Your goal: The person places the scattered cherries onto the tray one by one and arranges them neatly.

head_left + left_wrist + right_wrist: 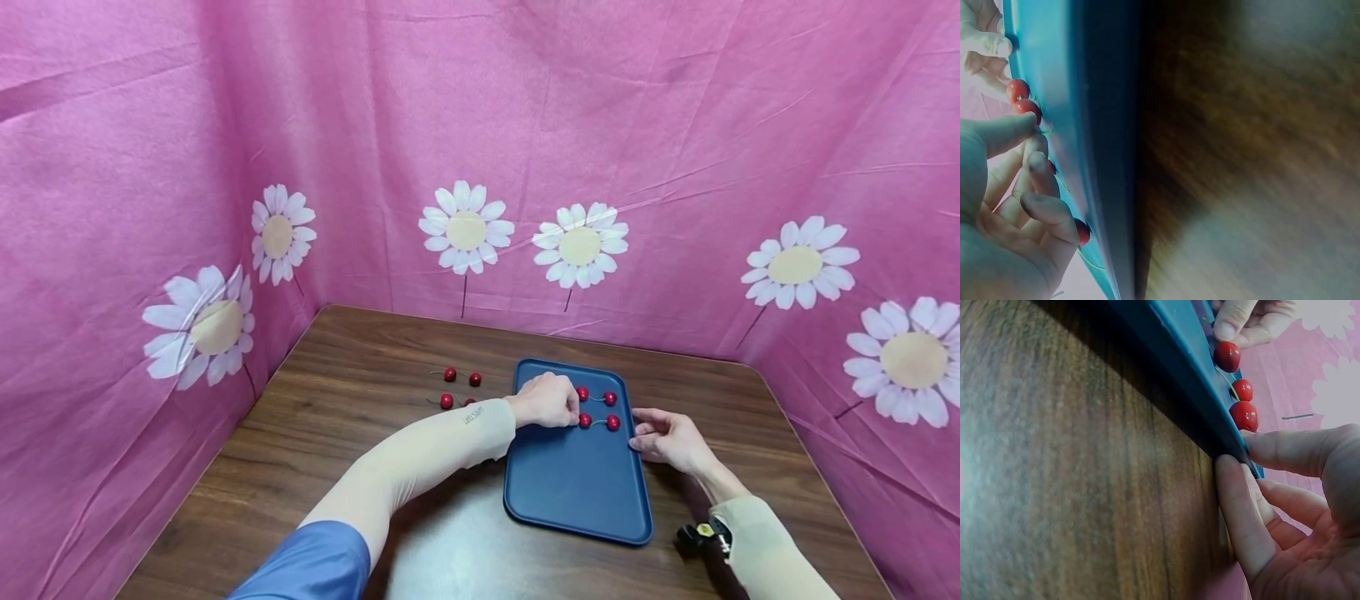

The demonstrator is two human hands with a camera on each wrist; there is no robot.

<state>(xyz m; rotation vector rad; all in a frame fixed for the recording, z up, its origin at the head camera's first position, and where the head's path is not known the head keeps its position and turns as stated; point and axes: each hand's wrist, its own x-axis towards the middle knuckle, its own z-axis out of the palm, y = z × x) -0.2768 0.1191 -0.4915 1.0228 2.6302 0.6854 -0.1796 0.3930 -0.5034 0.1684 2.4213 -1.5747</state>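
Note:
A dark blue tray (577, 492) lies on the table with several red cherries on its far half, among them a front-right cherry (612, 422) with a green stem. My left hand (551, 400) reaches over the tray's left rim and pinches a cherry (1027, 109) between thumb and fingertips, close over the tray floor. Behind its fingers, another cherry (1082, 232) is partly covered in the left wrist view. At the tray's right rim, my right hand (675, 440) grips the edge, its thumb (1272, 450) on the rim and fingers against the outer side.
Left of the tray, on the wooden table (315, 433), are several more cherries, including a far-left cherry (450, 374) and a near one (446, 401); the left sleeve (435, 442) partly hides another. A pink curtain (360, 167) with daisies surrounds the table's back and sides.

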